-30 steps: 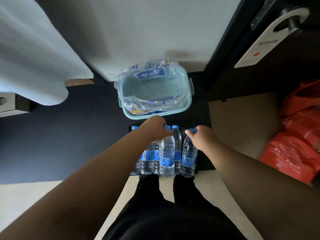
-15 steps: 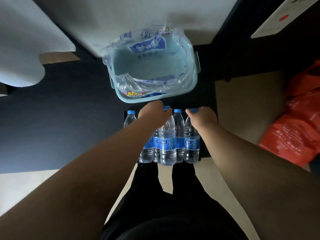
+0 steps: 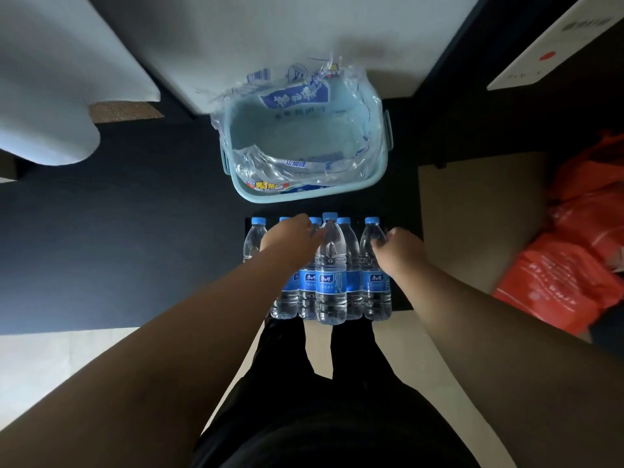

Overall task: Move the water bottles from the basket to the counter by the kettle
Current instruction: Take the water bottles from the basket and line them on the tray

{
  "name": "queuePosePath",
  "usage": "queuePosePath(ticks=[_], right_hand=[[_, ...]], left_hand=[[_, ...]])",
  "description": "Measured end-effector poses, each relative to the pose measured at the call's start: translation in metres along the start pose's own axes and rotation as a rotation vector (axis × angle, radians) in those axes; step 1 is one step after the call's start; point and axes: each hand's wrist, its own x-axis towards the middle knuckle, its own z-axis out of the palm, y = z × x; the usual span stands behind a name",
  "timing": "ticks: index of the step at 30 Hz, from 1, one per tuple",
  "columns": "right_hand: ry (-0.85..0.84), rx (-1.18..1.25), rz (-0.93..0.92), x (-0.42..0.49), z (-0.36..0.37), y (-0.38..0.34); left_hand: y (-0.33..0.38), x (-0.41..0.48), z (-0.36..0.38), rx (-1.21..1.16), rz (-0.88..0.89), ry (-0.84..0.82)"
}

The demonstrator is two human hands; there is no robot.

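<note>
Clear ribbed bottles [image 3: 331, 275]; crinkled wrap lines basket [image 3: 305, 194].

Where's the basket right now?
In the head view the light blue basket sits on the dark floor at upper centre, just beyond the row of water bottles, lined with crumpled plastic wrap and holding no bottles.

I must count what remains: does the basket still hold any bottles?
No bottles: the basket holds only crumpled plastic wrap.
</note>
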Motion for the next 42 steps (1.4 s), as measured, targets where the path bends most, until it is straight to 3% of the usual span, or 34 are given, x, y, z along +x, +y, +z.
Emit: queuePosePath(ticks=[7, 17, 22, 25, 31, 34, 38, 42], right_hand=[[-0.089, -0.21, -0.093, -0.025, -0.009, 0.021], [-0.11, -0.46, -0.242, -0.011, -0.009, 0.05], [-0.084, -0.581, -0.342, -0.002, 0.002, 0.06], [-0.059, -0.559, -0.372, 0.002, 0.008, 0.064], [-0.103, -0.498, -0.363, 0.001, 0.016, 0.06], [-0.1, -0.445, -0.298, -0.001, 0.024, 0.052], [-0.12, -0.188, -0.126, -0.003, 0.039, 0.043], [-0.007, 0.043, 0.027, -0.014, 0.058, 0.03]], left_hand=[[-0.057, -0.03, 0.006, 0.032, -0.047, -0.044], [-0.149, -0.045, 0.022, 0.133, -0.292, -0.024], [-0.162, -0.04, 0.033, 0.203, -0.159, -0.131], [-0.166, -0.036, 0.038, 0.108, -0.137, -0.177], [-0.151, -0.034, 0.041, -0.024, -0.136, -0.114], [-0.143, -0.038, 0.044, -0.194, -0.292, -0.07], [-0.122, -0.044, 0.055, -0.349, -0.486, -0.048], [-0.103, -0.045, 0.066, -0.531, -0.65, 0.02]])
